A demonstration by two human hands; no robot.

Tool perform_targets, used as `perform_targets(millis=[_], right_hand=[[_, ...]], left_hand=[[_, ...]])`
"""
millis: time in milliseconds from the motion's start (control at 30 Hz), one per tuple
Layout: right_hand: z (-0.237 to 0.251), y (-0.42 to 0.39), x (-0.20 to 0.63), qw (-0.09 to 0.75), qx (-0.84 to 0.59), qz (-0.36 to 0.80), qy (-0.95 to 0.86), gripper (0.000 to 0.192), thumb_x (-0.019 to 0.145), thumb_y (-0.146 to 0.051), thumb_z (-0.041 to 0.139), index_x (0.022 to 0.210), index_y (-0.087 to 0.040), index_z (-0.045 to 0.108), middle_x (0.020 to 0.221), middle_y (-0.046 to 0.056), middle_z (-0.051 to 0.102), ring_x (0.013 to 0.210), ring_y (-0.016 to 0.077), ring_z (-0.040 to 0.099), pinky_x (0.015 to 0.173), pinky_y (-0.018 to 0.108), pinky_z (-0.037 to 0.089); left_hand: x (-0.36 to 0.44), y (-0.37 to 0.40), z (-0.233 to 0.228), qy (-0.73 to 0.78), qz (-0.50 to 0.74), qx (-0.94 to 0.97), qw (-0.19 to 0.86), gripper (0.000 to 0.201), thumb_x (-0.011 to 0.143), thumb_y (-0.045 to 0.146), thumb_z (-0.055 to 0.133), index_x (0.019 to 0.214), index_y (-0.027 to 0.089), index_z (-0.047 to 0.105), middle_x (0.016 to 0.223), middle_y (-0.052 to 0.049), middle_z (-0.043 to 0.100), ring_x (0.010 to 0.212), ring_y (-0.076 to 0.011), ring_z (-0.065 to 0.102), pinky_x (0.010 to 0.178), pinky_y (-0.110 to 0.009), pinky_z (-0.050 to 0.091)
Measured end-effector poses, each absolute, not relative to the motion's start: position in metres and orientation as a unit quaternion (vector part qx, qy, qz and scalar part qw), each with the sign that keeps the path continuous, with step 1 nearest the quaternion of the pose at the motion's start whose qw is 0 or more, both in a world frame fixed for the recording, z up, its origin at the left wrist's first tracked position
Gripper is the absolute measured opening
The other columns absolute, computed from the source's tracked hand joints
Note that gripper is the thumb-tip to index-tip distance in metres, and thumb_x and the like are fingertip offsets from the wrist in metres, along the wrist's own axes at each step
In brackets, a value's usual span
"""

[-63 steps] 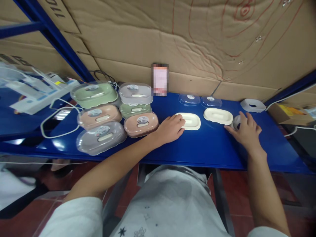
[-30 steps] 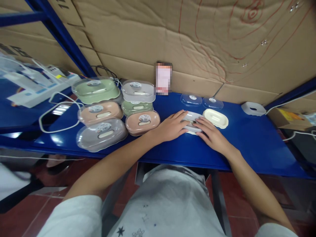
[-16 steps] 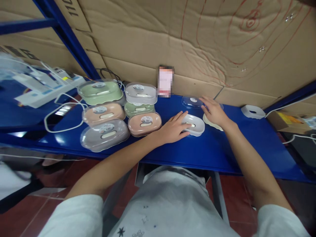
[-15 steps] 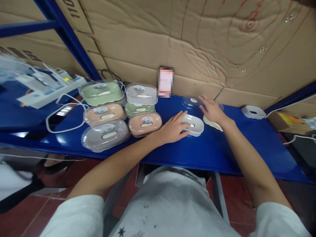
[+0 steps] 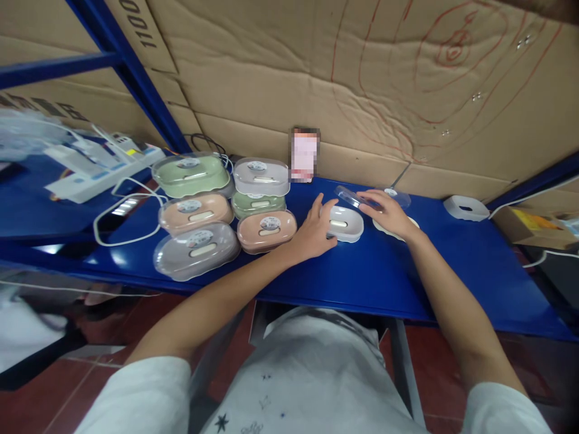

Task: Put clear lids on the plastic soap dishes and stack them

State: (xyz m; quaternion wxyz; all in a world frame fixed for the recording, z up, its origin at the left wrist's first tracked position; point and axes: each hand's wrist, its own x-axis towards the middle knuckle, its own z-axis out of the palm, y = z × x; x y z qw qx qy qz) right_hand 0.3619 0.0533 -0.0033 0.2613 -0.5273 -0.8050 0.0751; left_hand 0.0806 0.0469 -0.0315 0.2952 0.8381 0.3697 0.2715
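The left hand rests on the bench near its middle, fingers against the left side of a white dish. The right hand pinches a clear lid, tilted, just above the dish's far side. A cream dish lies partly under that hand, and another clear lid sits behind it by the back edge. Left of the hands stand lidded boxes in green, pink and grey, some stacked. A white holder lies toward the bench's right end, and a cable loops at the left end.
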Motion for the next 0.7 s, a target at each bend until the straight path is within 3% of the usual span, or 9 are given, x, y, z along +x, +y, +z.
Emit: perform_targets(millis=[100,167,333,567,700], right_hand=[[-0.003,0.023,0.351,0.272,-0.490,0.093,-0.823,0.049,0.105,-0.059,0.059,0.147,-0.034,0.066,0.147,0.010,0.065,0.135,0.0298,0.064,0.117,0.052,0.053],[-0.008,0.006,0.340,0.265,-0.476,0.085,-0.834,0.051,0.107,-0.056,0.058,0.152,-0.033,0.062,0.153,0.012,0.061,0.140,0.0310,0.061,0.120,0.055,0.050],[-0.019,-0.003,0.326,0.226,-0.465,0.030,-0.856,0.052,0.111,-0.049,0.049,0.160,-0.033,0.055,0.160,0.013,0.056,0.154,0.0352,0.048,0.128,0.063,0.042],[-0.017,0.001,0.330,0.213,-0.446,0.035,-0.869,0.053,0.111,-0.047,0.047,0.162,-0.034,0.052,0.164,0.012,0.052,0.158,0.0335,0.044,0.130,0.060,0.040],[-0.013,-0.002,0.334,0.234,-0.437,0.053,-0.867,0.061,0.103,-0.055,0.064,0.159,-0.033,0.055,0.159,0.013,0.054,0.151,0.0353,0.050,0.125,0.058,0.046]], left_hand=[[0.081,0.050,-0.038,0.370,0.291,0.832,0.295,0.114,0.083,0.021,0.084,0.170,0.026,0.011,0.180,-0.026,-0.003,0.169,-0.0475,0.006,0.131,-0.070,0.026],[0.080,0.053,-0.042,0.357,0.289,0.841,0.286,0.114,0.085,0.025,0.084,0.171,0.026,0.009,0.180,-0.026,0.004,0.169,-0.0461,0.008,0.131,-0.069,0.026],[0.078,0.059,-0.051,0.342,0.284,0.861,0.246,0.101,0.091,0.039,0.081,0.169,0.026,0.018,0.174,-0.024,0.028,0.163,-0.0459,0.028,0.128,-0.069,0.031],[0.077,0.060,-0.053,0.349,0.281,0.860,0.245,0.090,0.092,0.039,0.080,0.165,0.021,0.030,0.166,-0.024,0.033,0.156,-0.0444,0.039,0.128,-0.065,0.036],[0.081,0.052,-0.051,0.342,0.283,0.861,0.247,0.088,0.094,0.035,0.079,0.165,0.023,0.029,0.164,-0.022,0.034,0.152,-0.0408,0.045,0.127,-0.062,0.040]])
